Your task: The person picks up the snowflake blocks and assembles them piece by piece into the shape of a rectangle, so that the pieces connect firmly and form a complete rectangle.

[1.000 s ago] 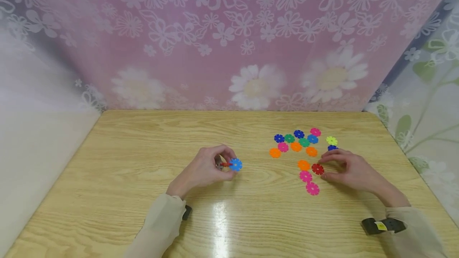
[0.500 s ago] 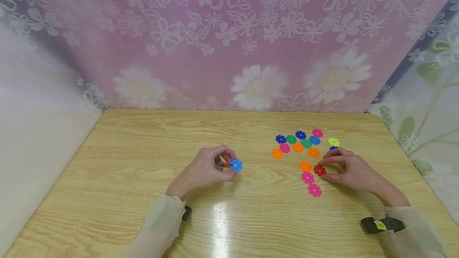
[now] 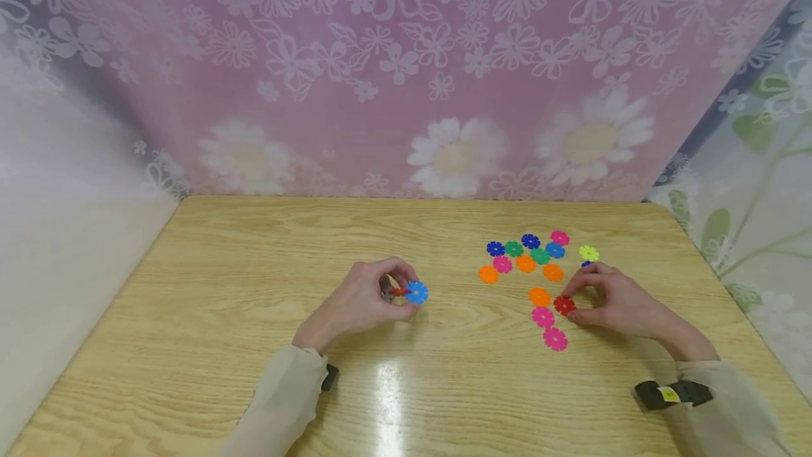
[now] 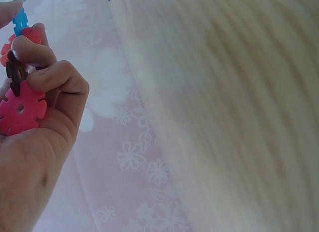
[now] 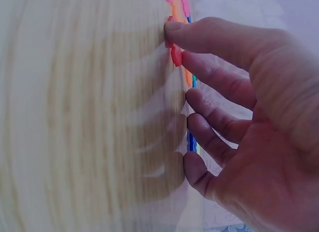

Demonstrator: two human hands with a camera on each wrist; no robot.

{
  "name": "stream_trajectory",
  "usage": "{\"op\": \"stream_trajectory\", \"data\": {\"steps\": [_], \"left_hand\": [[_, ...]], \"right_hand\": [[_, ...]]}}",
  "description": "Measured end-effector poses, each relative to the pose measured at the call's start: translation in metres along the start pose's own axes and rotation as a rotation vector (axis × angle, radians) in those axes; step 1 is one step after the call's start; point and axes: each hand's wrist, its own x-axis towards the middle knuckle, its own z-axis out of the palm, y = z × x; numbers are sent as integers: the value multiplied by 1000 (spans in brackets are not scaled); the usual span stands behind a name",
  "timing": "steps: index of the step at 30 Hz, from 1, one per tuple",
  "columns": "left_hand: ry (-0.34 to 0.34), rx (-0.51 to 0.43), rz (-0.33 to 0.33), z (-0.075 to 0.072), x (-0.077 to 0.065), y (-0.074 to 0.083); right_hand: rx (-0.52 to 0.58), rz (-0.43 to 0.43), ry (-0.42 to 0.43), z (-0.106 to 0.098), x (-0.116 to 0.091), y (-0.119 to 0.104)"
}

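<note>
In my left hand [image 3: 361, 300] I grip a chain of joined plastic notched discs, with a light blue disc [image 3: 416, 293] at its fingertip end. The left wrist view shows more of the chain: a red disc [image 4: 33, 35], a dark brown disc [image 4: 17, 75], and a pink disc [image 4: 30, 112] against the palm. Curled fingers hide part of it. My right hand [image 3: 628, 305] pinches a loose red notched disc [image 3: 564, 305] by its edges, between thumb and index finger. In the right wrist view that red disc [image 5: 176, 55] looks slightly tilted at the tabletop, with the other fingertips near the wood.
Left of the red disc lie an orange disc [image 3: 540, 297] and two pink ones [image 3: 543, 317]. Several blue, green, pink and orange discs [image 3: 525, 264] lie flat farther back. A yellow disc [image 3: 588, 252] is beyond my right hand. The wood-grain table [image 3: 254, 245] meets a flowered curtain [image 3: 355, 125].
My right thumb and index finger have closed in on the red disc's edges. The left hand and its chain stay in place. The view shifts slightly.
</note>
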Motion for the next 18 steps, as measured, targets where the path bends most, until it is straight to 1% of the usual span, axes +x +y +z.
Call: {"op": "stream_trajectory", "data": {"steps": [5,12,18], "left_hand": [[-3,-10,2,0,1,1],[2,-4,-10,1,1,1],[-2,-13,10,2,2,2]], "right_hand": [[17,2,-1,-1,-2,3],[58,-26,-7,-1,-1,5],[73,-38,-1,0,0,5]]}}
